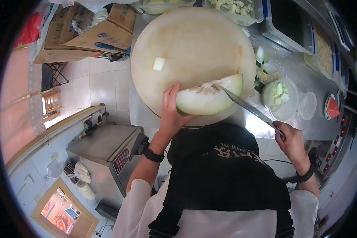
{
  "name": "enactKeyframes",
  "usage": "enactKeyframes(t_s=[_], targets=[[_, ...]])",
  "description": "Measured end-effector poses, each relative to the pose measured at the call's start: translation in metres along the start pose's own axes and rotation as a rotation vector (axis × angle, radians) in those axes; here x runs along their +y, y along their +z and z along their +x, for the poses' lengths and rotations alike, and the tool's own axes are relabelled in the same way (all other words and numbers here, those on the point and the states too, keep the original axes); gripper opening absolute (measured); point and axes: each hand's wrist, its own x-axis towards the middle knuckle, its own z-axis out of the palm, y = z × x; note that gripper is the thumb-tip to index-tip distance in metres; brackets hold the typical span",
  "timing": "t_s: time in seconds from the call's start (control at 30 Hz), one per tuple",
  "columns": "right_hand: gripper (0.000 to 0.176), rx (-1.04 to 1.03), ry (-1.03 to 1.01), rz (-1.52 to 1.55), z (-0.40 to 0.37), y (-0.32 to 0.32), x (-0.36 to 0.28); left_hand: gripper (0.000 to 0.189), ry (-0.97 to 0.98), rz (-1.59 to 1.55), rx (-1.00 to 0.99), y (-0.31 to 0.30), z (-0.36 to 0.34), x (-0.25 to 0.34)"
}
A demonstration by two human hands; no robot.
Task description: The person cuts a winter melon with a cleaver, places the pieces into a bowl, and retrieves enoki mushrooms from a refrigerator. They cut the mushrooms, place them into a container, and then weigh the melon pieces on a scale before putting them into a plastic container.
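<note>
A thick wedge of pale green melon (204,104) lies near the front edge of the round cutting board (194,39), its seedy core facing up and away. My left hand (171,109) grips the wedge's left end, fingers behind and thumb in front. In my right hand (291,142) is the handle of a knife (254,110), whose tip meets the seedy core. A small white cut piece (158,63) sits on the board's left part. To the right, a round tub (280,109) holds pale green chunks.
Green-skinned scraps (261,71) lie right of the board. Beyond are a clear lid (306,106), red fruit in a small dish (332,108), and lidded containers (287,29). A cardboard box (107,33) stands at back left, a steel machine (103,144) at lower left.
</note>
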Motion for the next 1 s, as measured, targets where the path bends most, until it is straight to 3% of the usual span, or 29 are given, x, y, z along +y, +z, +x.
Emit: enactKeyframes(t_s=[0.17,0.43,0.6,1.0], targets=[[0.041,-0.039,-0.006,-0.049,0.001,-0.003,-0.003,0.104,-0.05,-0.008,-0.005,0.001,0.0,0.001],[0.053,-0.069,-0.082,-0.063,0.008,-0.011,0.004,0.109,0.116,-0.019,0.018,0.003,-0.003,-0.011],[0.059,-0.09,-0.118,-0.098,0.014,-0.018,0.006,0.109,0.119,-0.004,0.017,0.002,-0.002,-0.008],[0.045,-0.104,-0.047,-0.018,0.017,-0.014,0.005,0.108,0.089,-0.004,0.013,0.002,0.0,-0.006]])
